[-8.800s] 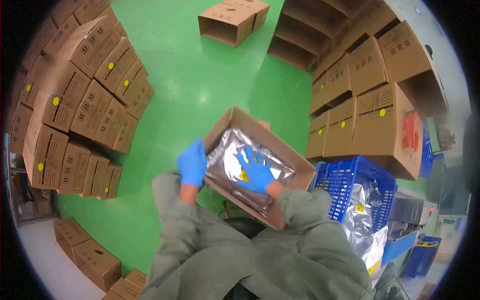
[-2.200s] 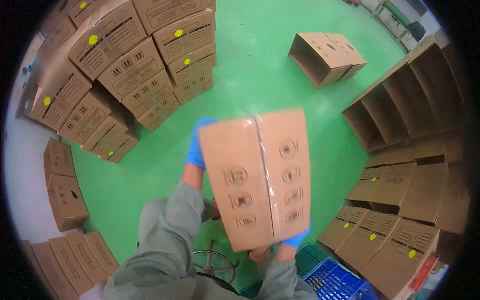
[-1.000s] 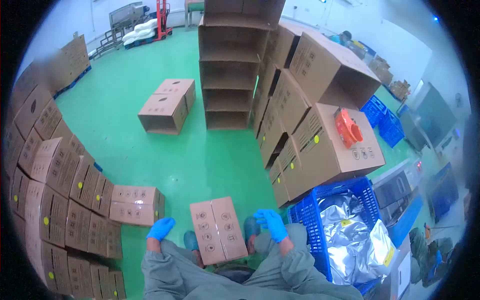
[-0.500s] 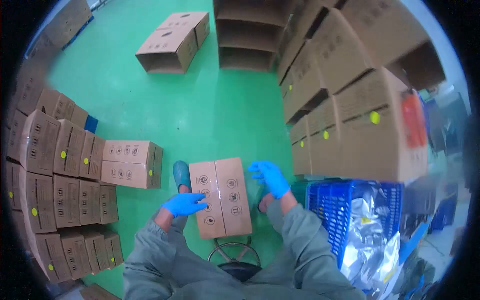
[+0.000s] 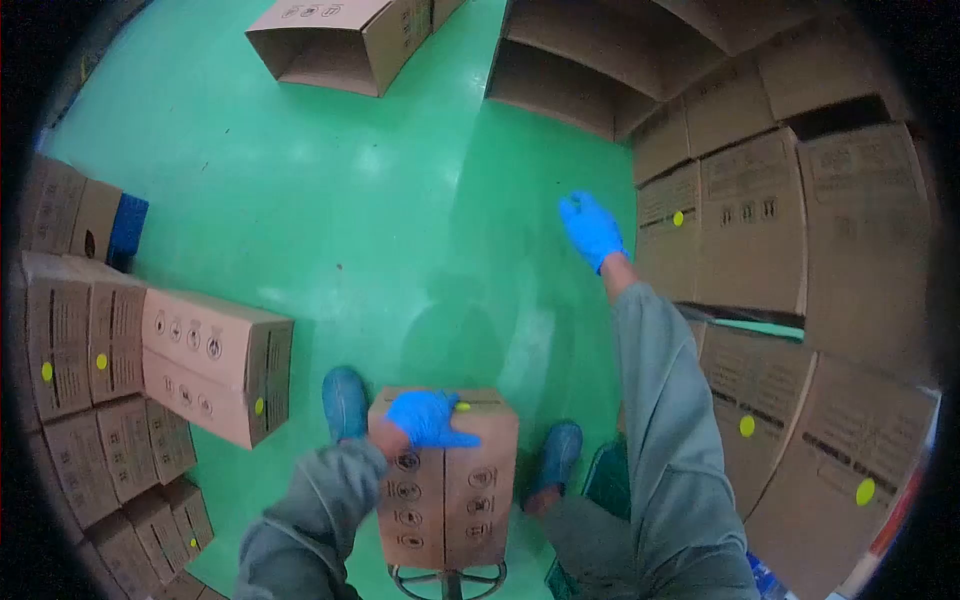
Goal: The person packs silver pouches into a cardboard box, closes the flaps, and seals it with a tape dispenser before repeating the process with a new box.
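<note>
A taped cardboard box (image 5: 475,520) with printed handling symbols rests on a stool (image 5: 450,580) between my legs. My left hand (image 5: 428,418), in a blue glove, lies across the box near its far end, thumb stretched out to the right. A yellow round sticker (image 5: 462,406) shows at the box's far edge, right by the fingertips. My right hand (image 5: 592,230), also gloved in blue, reaches forward over the green floor, apart from the box. Its fingers are slightly bent and apart, with nothing visible in them. The nearest things to it are the stacked cartons (image 5: 668,225) on the right.
Stacked boxes with yellow stickers (image 5: 65,350) stand on the left, one box (image 5: 215,365) jutting out. Open-ended cartons lie ahead (image 5: 320,60) and at the upper right (image 5: 560,85). A green crate (image 5: 605,480) is beside my right leg.
My left hand has moved from the box's left side onto its far end. My right hand has reached forward and right, away from the box. The view has shifted.
</note>
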`<state>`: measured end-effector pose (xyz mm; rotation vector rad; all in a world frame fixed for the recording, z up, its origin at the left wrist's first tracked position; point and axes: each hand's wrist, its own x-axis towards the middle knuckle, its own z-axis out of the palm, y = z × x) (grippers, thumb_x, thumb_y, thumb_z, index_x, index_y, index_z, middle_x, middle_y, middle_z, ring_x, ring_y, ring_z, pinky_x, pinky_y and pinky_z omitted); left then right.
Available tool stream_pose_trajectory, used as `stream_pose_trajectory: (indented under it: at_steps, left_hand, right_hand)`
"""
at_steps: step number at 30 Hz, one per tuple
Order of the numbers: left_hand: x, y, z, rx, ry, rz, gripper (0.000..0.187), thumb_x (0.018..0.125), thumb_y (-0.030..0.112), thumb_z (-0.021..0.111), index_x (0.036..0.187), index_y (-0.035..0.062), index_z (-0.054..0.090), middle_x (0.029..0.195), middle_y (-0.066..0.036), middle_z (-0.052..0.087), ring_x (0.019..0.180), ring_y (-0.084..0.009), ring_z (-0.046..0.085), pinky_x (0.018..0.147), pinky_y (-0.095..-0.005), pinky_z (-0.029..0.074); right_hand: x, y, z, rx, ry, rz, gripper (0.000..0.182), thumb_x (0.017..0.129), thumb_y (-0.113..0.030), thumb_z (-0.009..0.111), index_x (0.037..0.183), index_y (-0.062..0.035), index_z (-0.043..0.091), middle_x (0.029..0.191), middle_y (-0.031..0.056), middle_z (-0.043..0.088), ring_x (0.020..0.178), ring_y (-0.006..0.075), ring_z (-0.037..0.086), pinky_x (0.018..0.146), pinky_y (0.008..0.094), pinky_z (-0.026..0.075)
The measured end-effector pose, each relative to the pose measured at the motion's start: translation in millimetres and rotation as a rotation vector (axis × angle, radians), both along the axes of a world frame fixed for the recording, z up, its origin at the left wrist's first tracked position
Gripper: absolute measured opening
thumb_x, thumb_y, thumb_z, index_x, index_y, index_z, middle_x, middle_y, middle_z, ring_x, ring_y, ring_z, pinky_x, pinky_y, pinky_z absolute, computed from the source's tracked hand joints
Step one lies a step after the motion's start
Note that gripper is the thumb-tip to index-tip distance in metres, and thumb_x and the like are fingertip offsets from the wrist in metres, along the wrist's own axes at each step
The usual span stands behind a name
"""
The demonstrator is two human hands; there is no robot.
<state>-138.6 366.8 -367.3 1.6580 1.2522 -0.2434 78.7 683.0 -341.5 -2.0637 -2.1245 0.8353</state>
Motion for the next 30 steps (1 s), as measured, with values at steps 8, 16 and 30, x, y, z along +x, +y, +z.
stream_pose_trajectory:
  at_steps: [8, 16, 30]
  left_hand:
    - [5, 18, 4, 0.115, 0.002, 0.029, 0.086, 0.072, 0.079, 0.053, 0.106, 0.0001, 0.058, 0.1, -0.021, 0.064, 0.093, -0.0353, 0.064, 0.071, -0.0491, 0.05]
    - [1, 19, -3, 0.128, -0.066, 0.064, 0.09, 0.075, 0.077, 0.052, 0.108, -0.0071, 0.053, 0.1, -0.023, 0.06, 0.091, -0.0384, 0.062, 0.074, -0.0488, 0.051]
    - [-1, 17, -11, 0.142, -0.098, 0.032, 0.095, 0.075, 0.077, 0.052, 0.114, -0.0096, 0.05, 0.106, -0.027, 0.056, 0.091, -0.0401, 0.062, 0.073, -0.0485, 0.051]
  right_hand:
    - [-56, 174, -19, 0.61, -0.354, 0.078, 0.071, 0.085, -0.033, 0.064, 0.144, -0.0081, 0.034, 0.147, 0.0199, 0.037, 0.129, 0.0387, 0.044, 0.102, 0.0478, 0.043]
    - [-50, 289, -28, 0.875, -0.682, 0.23, 0.065, 0.088, -0.018, 0.056, 0.148, -0.0176, 0.029, 0.147, 0.0239, 0.035, 0.123, 0.0399, 0.049, 0.093, 0.0494, 0.049]
    - [-56, 294, -8, 0.655, -0.8, 0.4, 0.058, 0.094, -0.009, 0.036, 0.15, -0.0214, 0.026, 0.114, 0.0339, 0.057, 0.093, 0.0447, 0.065, 0.078, 0.0515, 0.055]
